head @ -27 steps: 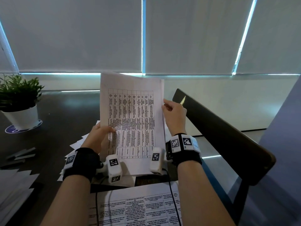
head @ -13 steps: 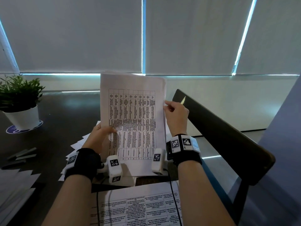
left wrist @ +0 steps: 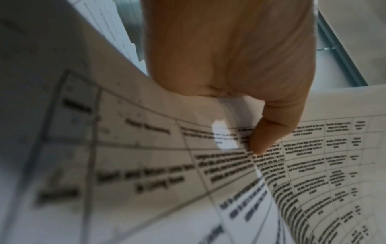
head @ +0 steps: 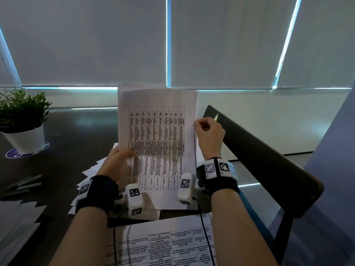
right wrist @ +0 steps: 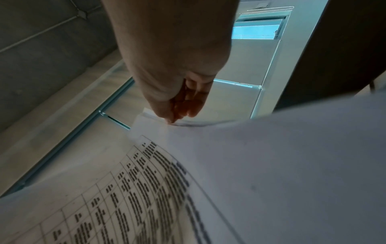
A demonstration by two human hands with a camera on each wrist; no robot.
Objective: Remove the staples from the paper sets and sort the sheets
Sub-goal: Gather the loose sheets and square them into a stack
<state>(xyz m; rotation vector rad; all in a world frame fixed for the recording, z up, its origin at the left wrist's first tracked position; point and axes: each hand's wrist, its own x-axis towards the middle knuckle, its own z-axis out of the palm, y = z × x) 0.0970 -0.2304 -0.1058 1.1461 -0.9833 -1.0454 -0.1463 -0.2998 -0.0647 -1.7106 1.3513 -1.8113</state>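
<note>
Both forearms are bare, with no sleeves showing. Each wrist carries a wide black fabric strap (head: 98, 191) that wraps fully round it. On the left wrist a white block with a black-and-white square marker sits on the outer side, and a white rounded camera module (head: 135, 199) with two such markers juts from the inner side. The right wrist strap (head: 221, 184) bears a row of white blocks with square markers and a similar white module (head: 186, 189) on its inner side. Thin black cables (head: 204, 233) trail from the modules toward the body. The left hand (head: 117, 162) and the right hand (head: 209, 134) wear no gloves.
</note>
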